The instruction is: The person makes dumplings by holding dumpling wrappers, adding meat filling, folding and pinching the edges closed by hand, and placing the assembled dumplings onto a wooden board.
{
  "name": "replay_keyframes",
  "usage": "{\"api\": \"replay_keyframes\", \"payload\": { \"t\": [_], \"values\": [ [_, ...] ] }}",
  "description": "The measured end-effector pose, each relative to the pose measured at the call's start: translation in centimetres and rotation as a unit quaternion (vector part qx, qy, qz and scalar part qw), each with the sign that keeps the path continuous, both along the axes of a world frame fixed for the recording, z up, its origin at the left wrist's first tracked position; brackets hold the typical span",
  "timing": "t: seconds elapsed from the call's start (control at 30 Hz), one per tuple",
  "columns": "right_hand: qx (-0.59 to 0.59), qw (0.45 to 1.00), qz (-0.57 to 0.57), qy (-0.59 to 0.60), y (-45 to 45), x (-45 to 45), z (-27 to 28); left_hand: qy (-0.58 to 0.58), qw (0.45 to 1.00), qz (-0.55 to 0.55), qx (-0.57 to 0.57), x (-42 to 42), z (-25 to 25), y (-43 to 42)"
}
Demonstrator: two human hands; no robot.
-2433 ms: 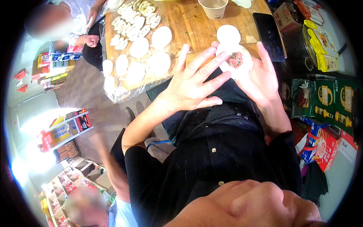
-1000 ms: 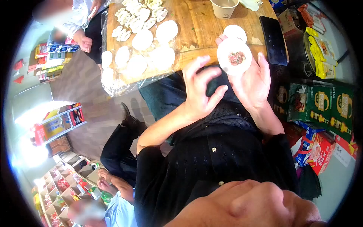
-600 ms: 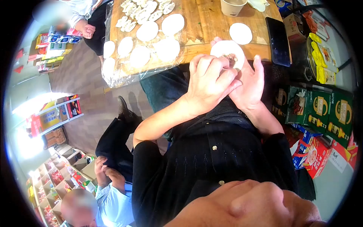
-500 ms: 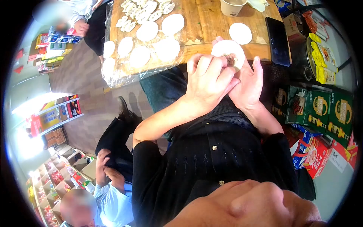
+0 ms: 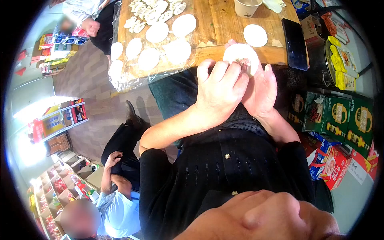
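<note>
A round dumpling wrapper [image 5: 241,52] with a small lump of meat filling [image 5: 244,62] rests on my right hand [image 5: 262,90]. That hand is palm up, thumb raised, fingers under the wrapper. My left hand [image 5: 219,88] is closed, its curled fingers over the wrapper's near edge beside the filling; whatever its fingertips hold is hidden. Another wrapper [image 5: 255,35] lies flat on the wooden table [image 5: 218,24] just beyond my hands. Several more wrappers [image 5: 178,51] are spread on plastic film at the left, with a cluster of folded dumplings [image 5: 150,14] behind them.
A paper cup [image 5: 246,9] stands at the table's far side. A black phone [image 5: 295,44] lies at the right edge. Green boxes [image 5: 340,116] and a red box [image 5: 336,168] are stacked to my right. One person [image 5: 120,212] sits at the left; another [image 5: 90,22] is beyond the table's corner.
My left hand's fingers have shifted slightly and its thumb is now hidden. The wrapper stays on my right hand. The seated person's hands have moved apart.
</note>
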State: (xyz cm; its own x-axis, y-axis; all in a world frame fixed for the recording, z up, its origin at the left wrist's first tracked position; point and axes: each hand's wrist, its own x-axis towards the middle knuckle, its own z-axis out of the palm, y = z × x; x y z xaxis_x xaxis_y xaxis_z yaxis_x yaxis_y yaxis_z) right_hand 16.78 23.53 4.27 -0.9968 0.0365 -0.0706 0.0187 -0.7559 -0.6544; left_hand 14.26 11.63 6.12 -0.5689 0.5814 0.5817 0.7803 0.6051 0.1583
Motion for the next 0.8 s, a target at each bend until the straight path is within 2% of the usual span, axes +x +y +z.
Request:
{"api": "replay_keyframes", "payload": {
  "t": [0.13,0.23,0.3,0.63,0.8],
  "values": [
    [-0.039,0.998,0.015,0.040,0.4,0.0,-0.6,-0.030,0.999,-0.021,0.029,-0.9,1.3,-0.4],
    [-0.050,0.998,0.031,0.036,0.4,0.1,-0.8,-0.112,0.989,-0.043,0.087,-2.6,1.5,-0.9],
    [-0.066,0.997,0.019,-0.022,0.4,0.4,-1.5,-0.133,0.985,-0.037,0.106,-3.2,1.6,-0.9],
    [-0.085,0.996,-0.007,-0.006,0.2,0.8,-1.7,-0.128,0.983,-0.028,0.131,-3.9,0.8,-0.7],
    [-0.085,0.996,-0.004,0.006,0.4,0.9,-2.6,-0.189,0.962,-0.041,0.191,-3.5,0.5,-0.7]
  ]
}}
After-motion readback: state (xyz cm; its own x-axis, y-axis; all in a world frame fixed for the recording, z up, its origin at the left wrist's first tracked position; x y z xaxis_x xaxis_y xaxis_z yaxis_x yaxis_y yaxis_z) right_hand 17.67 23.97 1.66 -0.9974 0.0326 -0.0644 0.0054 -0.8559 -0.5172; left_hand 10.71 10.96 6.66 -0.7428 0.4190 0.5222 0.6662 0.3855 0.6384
